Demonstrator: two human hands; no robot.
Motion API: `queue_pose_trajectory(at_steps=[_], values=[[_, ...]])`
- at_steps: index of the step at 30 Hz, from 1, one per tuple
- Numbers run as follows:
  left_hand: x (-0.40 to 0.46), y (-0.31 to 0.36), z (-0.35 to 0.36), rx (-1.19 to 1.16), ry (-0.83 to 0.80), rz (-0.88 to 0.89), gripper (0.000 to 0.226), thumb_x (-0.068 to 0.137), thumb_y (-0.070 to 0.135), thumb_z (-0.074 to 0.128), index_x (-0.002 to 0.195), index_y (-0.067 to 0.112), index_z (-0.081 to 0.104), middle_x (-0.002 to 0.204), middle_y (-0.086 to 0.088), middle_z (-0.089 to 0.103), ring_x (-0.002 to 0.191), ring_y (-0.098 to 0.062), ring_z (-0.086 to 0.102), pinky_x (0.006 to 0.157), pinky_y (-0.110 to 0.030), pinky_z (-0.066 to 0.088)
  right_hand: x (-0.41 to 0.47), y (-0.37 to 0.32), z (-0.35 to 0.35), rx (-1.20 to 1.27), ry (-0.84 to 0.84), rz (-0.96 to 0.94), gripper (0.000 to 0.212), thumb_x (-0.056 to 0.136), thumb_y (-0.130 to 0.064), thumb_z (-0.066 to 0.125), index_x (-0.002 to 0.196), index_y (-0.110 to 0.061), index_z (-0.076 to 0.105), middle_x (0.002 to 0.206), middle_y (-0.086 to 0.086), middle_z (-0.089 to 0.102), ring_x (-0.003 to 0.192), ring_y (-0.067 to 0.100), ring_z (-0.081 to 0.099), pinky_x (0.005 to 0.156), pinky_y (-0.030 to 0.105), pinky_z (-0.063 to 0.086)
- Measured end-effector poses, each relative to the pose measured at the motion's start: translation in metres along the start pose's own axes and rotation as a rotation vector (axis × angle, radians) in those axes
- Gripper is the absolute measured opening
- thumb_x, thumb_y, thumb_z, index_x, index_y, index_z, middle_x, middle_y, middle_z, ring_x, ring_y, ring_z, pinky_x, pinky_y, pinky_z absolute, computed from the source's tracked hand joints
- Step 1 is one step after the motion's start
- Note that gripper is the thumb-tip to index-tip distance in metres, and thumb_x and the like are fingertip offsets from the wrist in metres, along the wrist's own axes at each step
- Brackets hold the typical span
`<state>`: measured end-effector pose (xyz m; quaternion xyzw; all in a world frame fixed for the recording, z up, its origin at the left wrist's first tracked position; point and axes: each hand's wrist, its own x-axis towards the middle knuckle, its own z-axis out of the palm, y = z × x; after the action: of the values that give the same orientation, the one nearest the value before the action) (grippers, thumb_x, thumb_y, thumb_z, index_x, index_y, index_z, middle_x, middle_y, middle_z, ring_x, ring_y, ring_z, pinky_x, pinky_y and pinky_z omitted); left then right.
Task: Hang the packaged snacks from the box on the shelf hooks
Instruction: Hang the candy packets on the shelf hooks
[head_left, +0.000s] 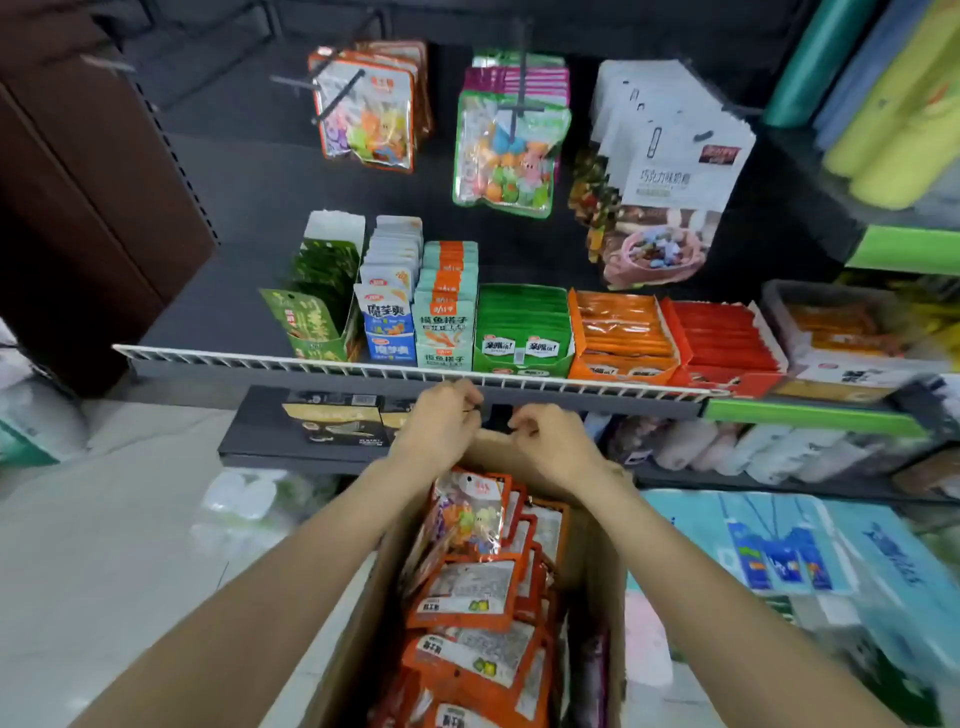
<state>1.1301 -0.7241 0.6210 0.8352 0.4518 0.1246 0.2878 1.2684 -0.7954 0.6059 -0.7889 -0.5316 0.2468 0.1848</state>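
Shop aisle, pale glossy floor (104, 519). Dark metal shelf (249, 312) with white wire front rail (363, 366); boxed snack sachets lined along its front edge. Above, glossy packets hang on hooks (337, 96) of the black back panel. Cardboard box (597, 561) below, full of crinkly orange-edged snack packets (467, 587). Left hand (441, 423) and right hand (550, 441) at the box's far edge, fingers curled; whether either grip holds anything, cannot tell.

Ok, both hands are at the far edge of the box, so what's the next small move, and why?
Probably lower one hand onto the top orange pack and pinch it by its hole. Neither hand seems to hold a pack, the box is full, and matching packs already hang on the upper-left hook.
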Motion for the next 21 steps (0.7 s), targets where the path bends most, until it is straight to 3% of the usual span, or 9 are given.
queue_pose_trajectory(at_steps=[2,6,9,11,14,17,21], values=[[-0.012,-0.016,0.02,0.082,-0.124,0.022,0.031,0.093,0.01,0.05,0.123,0.007,0.056,0.124,-0.013,0.057,0.116,-0.028,0.053,0.097,-0.032,0.041,-0.01,0.02,0.034,-0.025,-0.062,0.069,0.024,0.091,-0.016,0.052,0.114,-0.01,0.061,0.111,0.009,0.065,0.105,0.028,0.06,0.079,0.034,0.048],[-0.03,-0.047,0.044,0.431,-0.275,0.093,0.049,0.094,0.028,0.052,0.138,0.009,0.041,0.145,-0.013,0.037,0.144,-0.031,0.015,0.111,-0.04,0.029,-0.024,0.041,0.081,0.142,-0.184,0.171,0.055,0.093,-0.023,0.057,0.143,-0.013,0.037,0.14,0.006,0.048,0.128,0.026,0.046,0.104,0.037,0.039],[-0.04,-0.062,0.047,0.742,-0.362,0.147,0.053,0.091,0.039,0.054,0.135,0.011,0.045,0.155,-0.011,0.022,0.146,-0.027,-0.006,0.118,-0.04,0.013,-0.025,0.038,0.095,0.199,-0.177,0.21,0.056,0.093,-0.023,0.057,0.143,-0.011,0.036,0.135,0.01,0.052,0.12,0.027,0.052,0.099,0.036,0.044],[-0.045,-0.068,0.049,0.889,-0.371,0.182,0.046,0.092,0.034,0.054,0.131,0.01,0.051,0.156,-0.013,0.017,0.145,-0.029,-0.014,0.119,-0.042,0.007,-0.023,0.033,0.101,0.189,-0.109,0.244,0.042,0.093,-0.02,0.057,0.133,-0.009,0.05,0.118,0.013,0.063,0.104,0.029,0.06,0.088,0.037,0.048],[-0.046,-0.07,0.049,0.956,-0.298,0.238,0.036,0.09,0.017,0.054,0.125,0.01,0.056,0.152,-0.017,0.026,0.145,-0.03,0.001,0.117,-0.04,0.014,-0.019,0.028,0.106,0.112,-0.025,0.271,0.016,0.093,-0.012,0.055,0.101,-0.005,0.067,0.099,0.016,0.069,0.089,0.031,0.062,0.077,0.039,0.049],[-0.048,-0.069,0.046,0.83,-0.229,0.214,0.031,0.09,0.016,0.056,0.12,0.009,0.059,0.134,-0.01,0.047,0.129,-0.027,0.031,0.104,-0.036,0.028,-0.022,0.025,0.101,0.114,0.001,0.234,0.017,0.092,-0.007,0.052,0.098,-0.003,0.068,0.095,0.015,0.068,0.088,0.03,0.061,0.077,0.039,0.05],[-0.054,-0.073,0.029,0.301,-0.077,0.04,0.014,0.091,0.014,0.055,0.082,0.013,0.066,0.1,-0.007,0.064,0.093,-0.027,0.058,0.087,-0.038,0.048,-0.034,0.021,0.075,0.191,0.122,0.147,0.012,0.096,-0.011,0.047,0.093,-0.007,0.058,0.087,0.005,0.06,0.084,0.025,0.06,0.07,0.028,0.039]])
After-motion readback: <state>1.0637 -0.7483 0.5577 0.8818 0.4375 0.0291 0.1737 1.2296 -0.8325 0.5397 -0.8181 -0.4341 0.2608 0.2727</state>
